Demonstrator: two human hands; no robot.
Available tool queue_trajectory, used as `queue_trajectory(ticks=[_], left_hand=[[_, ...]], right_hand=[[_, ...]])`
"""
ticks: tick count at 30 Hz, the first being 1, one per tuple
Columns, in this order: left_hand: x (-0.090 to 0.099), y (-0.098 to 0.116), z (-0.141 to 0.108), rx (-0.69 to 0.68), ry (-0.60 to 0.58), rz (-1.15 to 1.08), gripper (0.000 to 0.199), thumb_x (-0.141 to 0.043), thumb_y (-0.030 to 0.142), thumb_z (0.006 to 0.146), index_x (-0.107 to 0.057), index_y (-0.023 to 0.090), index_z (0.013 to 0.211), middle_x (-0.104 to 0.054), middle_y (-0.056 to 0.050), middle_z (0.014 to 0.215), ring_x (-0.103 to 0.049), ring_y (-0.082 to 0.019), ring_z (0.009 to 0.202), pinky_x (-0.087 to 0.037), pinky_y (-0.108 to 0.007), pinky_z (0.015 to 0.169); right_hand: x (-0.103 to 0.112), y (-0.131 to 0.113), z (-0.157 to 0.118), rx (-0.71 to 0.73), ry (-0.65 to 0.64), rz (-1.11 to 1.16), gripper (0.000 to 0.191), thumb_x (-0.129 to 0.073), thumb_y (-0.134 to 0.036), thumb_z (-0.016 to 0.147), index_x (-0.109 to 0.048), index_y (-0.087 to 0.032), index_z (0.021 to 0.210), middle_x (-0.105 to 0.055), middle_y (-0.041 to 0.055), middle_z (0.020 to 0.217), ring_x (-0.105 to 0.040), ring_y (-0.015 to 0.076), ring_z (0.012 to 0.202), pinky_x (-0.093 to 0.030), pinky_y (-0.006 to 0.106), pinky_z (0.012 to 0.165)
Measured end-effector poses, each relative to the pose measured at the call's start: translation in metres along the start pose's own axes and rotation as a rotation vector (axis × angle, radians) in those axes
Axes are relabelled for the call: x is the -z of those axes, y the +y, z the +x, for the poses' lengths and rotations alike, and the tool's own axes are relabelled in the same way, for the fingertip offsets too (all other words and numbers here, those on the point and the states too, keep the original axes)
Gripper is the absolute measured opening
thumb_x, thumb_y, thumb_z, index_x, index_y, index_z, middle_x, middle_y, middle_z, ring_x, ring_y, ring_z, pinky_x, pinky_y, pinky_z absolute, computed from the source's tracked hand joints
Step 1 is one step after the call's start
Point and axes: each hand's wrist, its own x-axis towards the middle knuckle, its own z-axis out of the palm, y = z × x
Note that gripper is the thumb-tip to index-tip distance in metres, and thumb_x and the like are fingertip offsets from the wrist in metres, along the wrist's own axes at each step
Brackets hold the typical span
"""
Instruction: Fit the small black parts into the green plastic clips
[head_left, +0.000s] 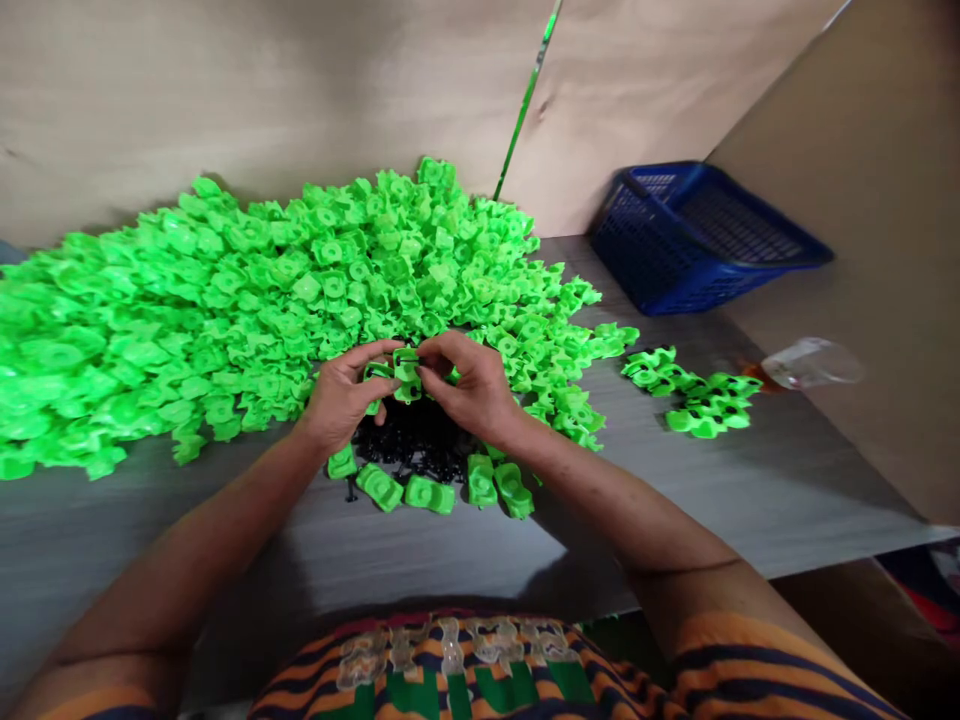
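Observation:
Between my two hands, in the middle of the head view, is a small green plastic toy car body (407,374), its hollow underside partly showing with black bits on it. My left hand (339,398) is closed, its thumb and fingers gripping the car from the left. From the right, the thumb and forefinger of my right hand (474,388) pinch the same car; whether a small black part is also between them cannot be made out. Just below lies a heap of black wheel-and-axle pieces (420,440). Several green car bodies (430,494) line its near edge.
A large mound of green car bodies (247,290) spreads across the back and left of the grey table (600,480). To the right sits a group of cars with black wheels (709,405). Beyond are a tilted blue basket (660,250) and a clear plastic cup (814,362) on its side.

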Motion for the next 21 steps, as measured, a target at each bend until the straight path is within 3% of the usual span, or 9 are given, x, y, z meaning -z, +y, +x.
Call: queue_trajectory(ticks=[8,16,21], left_hand=[[0.0021,-0.0027,0.001,-0.005,-0.009,0.016,0.045,-0.085,0.016,0.049,-0.083,0.019,0.094,-0.074,-0.001,0.089,-0.052,-0.006,0.046,-0.041,-0.019,0.03],[0.0017,-0.0045,0.0004,-0.007,0.0,-0.019,0.044,-0.094,0.021,0.047,-0.083,0.018,0.089,-0.069,0.001,0.083,-0.048,-0.004,0.042,-0.036,-0.017,0.028],[0.0016,-0.0068,0.0016,-0.014,0.032,-0.026,0.041,-0.096,0.023,0.048,-0.083,0.018,0.086,-0.066,0.002,0.077,-0.045,-0.004,0.043,-0.034,-0.016,0.027]], right_hand=[[-0.0016,0.0033,-0.0008,0.125,-0.002,-0.146,0.01,-0.056,-0.012,0.093,-0.06,-0.021,0.09,-0.06,0.0017,0.083,-0.055,0.0158,0.079,-0.043,0.027,0.073],[-0.0038,0.0032,-0.0012,0.124,0.015,-0.105,0.011,-0.054,-0.01,0.09,-0.059,-0.021,0.09,-0.061,0.0017,0.083,-0.054,0.0147,0.076,-0.043,0.027,0.071],[-0.005,0.0025,-0.0011,0.048,-0.014,-0.059,0.011,-0.055,-0.012,0.09,-0.06,-0.021,0.09,-0.063,0.0016,0.084,-0.056,0.0143,0.076,-0.045,0.027,0.072]])
